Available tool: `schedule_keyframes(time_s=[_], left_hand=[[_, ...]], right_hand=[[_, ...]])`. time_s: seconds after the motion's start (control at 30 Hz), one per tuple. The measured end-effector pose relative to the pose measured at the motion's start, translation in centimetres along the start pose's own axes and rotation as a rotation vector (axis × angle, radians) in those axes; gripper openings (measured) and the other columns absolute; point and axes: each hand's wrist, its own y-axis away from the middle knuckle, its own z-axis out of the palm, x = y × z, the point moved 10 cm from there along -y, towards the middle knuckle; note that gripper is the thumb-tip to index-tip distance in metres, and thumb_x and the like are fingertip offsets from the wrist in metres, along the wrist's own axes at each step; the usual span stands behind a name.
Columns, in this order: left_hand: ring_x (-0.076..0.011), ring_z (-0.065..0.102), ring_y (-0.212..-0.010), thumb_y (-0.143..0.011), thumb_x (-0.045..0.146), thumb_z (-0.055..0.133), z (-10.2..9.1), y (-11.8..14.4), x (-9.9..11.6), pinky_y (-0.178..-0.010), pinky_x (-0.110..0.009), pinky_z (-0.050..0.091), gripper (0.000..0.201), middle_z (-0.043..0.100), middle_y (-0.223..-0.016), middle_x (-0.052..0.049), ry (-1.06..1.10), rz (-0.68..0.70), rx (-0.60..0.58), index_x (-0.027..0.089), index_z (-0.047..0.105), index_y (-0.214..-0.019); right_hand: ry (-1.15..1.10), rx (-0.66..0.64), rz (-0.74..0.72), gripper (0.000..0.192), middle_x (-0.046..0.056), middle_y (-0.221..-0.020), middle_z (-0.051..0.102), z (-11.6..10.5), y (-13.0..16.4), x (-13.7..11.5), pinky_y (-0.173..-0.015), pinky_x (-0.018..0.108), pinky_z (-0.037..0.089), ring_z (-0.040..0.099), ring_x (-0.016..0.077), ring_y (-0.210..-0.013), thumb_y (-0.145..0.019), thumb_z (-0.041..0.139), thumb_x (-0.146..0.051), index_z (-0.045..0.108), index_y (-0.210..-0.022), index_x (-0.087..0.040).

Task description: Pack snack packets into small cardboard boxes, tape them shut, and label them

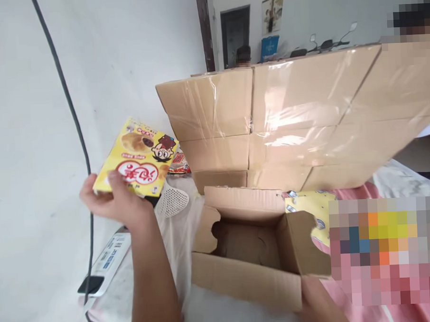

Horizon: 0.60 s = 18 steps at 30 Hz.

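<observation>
Right hand [315, 299] grips the near corner of the open carton [253, 254], fingers mostly hidden; its flaps stand up and nothing shows inside. Left hand [113, 201] is closed on a yellow packet [138, 157], held up left of the carton, near the wall. Taped boxes [291, 115] crowd behind; a black cable [74, 124] hangs left.
</observation>
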Motion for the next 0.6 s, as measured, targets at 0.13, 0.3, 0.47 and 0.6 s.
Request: schedule_keyframes(time_s=[0.13,0.3,0.47,0.6], left_hand=[[-0.0254,0.069,-0.104,-0.082,0.055,0.066,-0.2,7.7,2.8,-0.090,-0.045,0.058,0.036,0.064,-0.104,-0.002,0.204,-0.273,-0.367,0.030,0.051,-0.103],[-0.0280,0.068,-0.103,-0.059,0.048,0.092,5.6,15.3,6.1,-0.081,-0.040,0.059,0.051,0.066,-0.105,-0.006,0.253,-0.311,-1.114,0.027,0.055,-0.087],[-0.0189,0.063,-0.099,-0.070,0.030,0.088,7.9,19.3,6.6,-0.078,-0.029,0.056,0.039,0.058,-0.105,-0.006,0.275,-0.248,-1.573,0.021,0.052,-0.083],[-0.0183,0.060,-0.109,-0.076,0.029,0.085,6.7,18.9,4.4,-0.086,-0.027,0.054,0.034,0.056,-0.116,-0.007,0.200,-0.250,-1.635,0.020,0.058,-0.092]], right_hand=[[0.097,0.107,-0.069,0.016,0.013,-0.105,0.070,-1.5,-0.5,-1.1,-0.085,0.037,0.053,0.065,0.0331,-0.107,-0.077,0.061,-0.020,0.071,-0.089,-0.019],[0.001,0.181,-0.195,0.061,0.013,-0.143,0.045,-2.6,0.5,-2.3,-0.103,0.037,0.047,0.045,0.0307,-0.137,-0.078,0.062,-0.025,0.051,-0.138,-0.022],[-0.049,0.179,-0.224,0.064,0.012,-0.141,0.045,-2.8,0.8,-2.4,-0.103,0.040,0.047,0.047,0.0314,-0.134,-0.079,0.063,-0.023,0.045,-0.141,-0.026],[-0.059,0.178,-0.228,0.063,0.012,-0.141,0.044,-3.0,0.9,-2.6,-0.099,0.042,0.050,0.050,0.0329,-0.131,-0.078,0.062,-0.020,0.045,-0.139,-0.028]])
